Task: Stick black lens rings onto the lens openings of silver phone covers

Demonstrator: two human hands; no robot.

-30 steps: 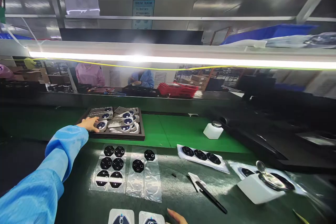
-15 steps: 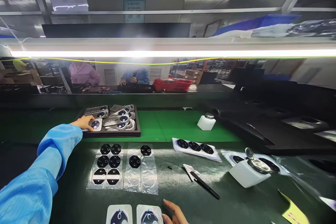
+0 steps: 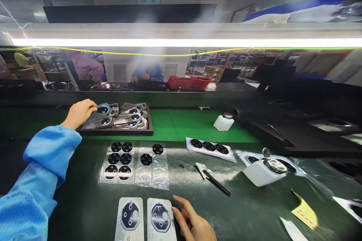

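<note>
Left hand (image 3: 77, 114): fingers pinched on the near end of a grey plate (image 3: 103, 109) with a dark disc-shaped area. Held plate sits just right of the fingertips, above the black tray (image 3: 118, 132); its outline is slightly blurred. Below and to the right of these fingers, the tray carries a pile of similar plates (image 3: 134, 117), overlapping at various angles.

Right hand (image 3: 196, 224): thumb and index tips slightly apart, beside the right edge of a flat plate (image 3: 161, 220). Firm contact at that edge: cannot tell. Remaining fingers curled, partly hidden. Left of this plate, farther from the right fingers, a second plate (image 3: 129, 218) lies parallel, a narrow gap between the two. Both face up on the dark desk (image 3: 85, 196), a dark octagon with round openings on each.

Beyond the right fingers, to the left: clear film sheet (image 3: 143, 179) with two black discs; next to it, farther left, a six-disc sheet (image 3: 118, 162). Beyond the right fingers, to the right: black-handled tool (image 3: 217, 183), its tip end by a white scrap (image 3: 201, 166). Past the tool, a white strip (image 3: 210, 150) with three black discs. Well right of the same fingers: white bottle (image 3: 263, 173), metal cap raised; nearer, a yellow slip (image 3: 306, 210).
</note>
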